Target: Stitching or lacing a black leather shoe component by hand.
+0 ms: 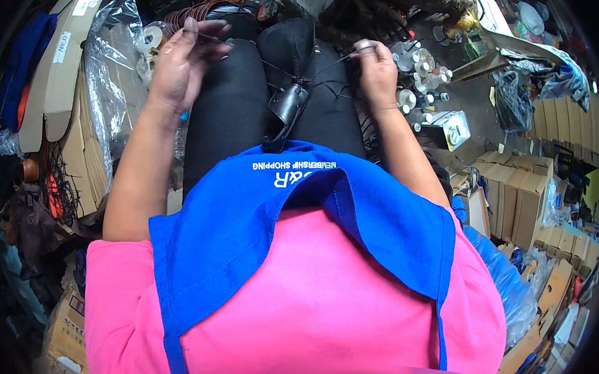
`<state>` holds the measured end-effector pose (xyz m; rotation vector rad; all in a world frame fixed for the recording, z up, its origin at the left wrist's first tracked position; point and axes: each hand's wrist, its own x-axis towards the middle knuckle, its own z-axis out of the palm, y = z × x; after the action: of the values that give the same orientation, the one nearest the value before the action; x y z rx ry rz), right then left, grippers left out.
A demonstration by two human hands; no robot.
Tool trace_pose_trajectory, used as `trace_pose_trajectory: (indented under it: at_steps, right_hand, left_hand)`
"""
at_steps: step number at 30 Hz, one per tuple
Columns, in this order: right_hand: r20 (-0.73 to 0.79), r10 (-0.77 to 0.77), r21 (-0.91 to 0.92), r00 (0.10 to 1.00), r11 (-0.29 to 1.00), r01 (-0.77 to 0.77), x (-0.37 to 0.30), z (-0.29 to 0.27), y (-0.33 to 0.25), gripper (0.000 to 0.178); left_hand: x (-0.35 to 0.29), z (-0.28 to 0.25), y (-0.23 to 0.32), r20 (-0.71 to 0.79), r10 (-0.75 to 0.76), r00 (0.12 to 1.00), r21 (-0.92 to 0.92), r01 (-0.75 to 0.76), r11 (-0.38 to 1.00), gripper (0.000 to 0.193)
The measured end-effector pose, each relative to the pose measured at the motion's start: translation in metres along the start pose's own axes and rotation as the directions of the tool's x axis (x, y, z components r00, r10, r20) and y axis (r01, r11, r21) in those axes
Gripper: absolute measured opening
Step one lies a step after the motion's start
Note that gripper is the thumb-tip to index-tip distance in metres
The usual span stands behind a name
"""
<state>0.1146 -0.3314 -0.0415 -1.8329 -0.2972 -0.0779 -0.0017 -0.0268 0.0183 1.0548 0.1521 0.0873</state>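
A black rounded piece (287, 46) stands between my thighs, and a shiny black leather part (289, 104) with a strap-like tail lies just nearer to me. I cannot tell what the whole article is. Dark thread (331, 67) runs out from where the two meet toward both sides. My left hand (182, 63) is raised over my left thigh, its fingers bent around a thin dark strand. Out beyond my right thigh, my right hand (376, 72) pinches the thread's other side between thumb and fingers. Both hands are apart from the black piece.
Several white and clear bottles (423, 78) and a rectangular can (448, 129) stand to the right. Coiled brown cord (204, 13) lies at the far left of my knees. Cardboard pieces (60, 56) and clear plastic (114, 73) lean on the left; cardboard boxes (511, 200) are stacked right.
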Motion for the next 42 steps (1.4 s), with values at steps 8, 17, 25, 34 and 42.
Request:
trace_pose_trajectory:
  at_steps: [8,17,25,34,42]
  right_hand:
    - [0.617,0.288,0.758,0.732,0.032,-0.651,-0.017,-0.007,-0.036,0.042]
    - [0.462,0.458,0.723,0.759,0.302,-0.622,-0.026,-0.035,-0.046,0.044]
    - [0.484,0.583,0.430,0.652,0.490,-0.758,-0.037,-0.087,0.004,0.033]
    - [0.528,0.020,-0.278,0.849,0.949,0.150,0.006,-0.054,-0.073,0.062]
    - [0.696,0.058,-0.519,0.716,0.729,0.445,0.025,0.009,-0.113,0.029]
  left_hand:
    - [0.013,0.022,-0.012,0.271,-0.082,0.959,-0.457,0.203,0.866,0.044]
    - [0.014,0.013,-0.004,-0.165,-0.312,0.936,-0.281,0.258,0.924,0.046]
    - [0.005,-0.062,0.034,-0.293,-0.311,0.904,0.493,0.422,0.761,0.028]
    - [-0.050,0.027,0.030,0.122,0.319,0.940,0.977,-0.171,0.128,0.043]
    - [-0.054,0.092,-0.031,0.305,-0.175,0.936,0.952,-0.302,0.044,0.057]
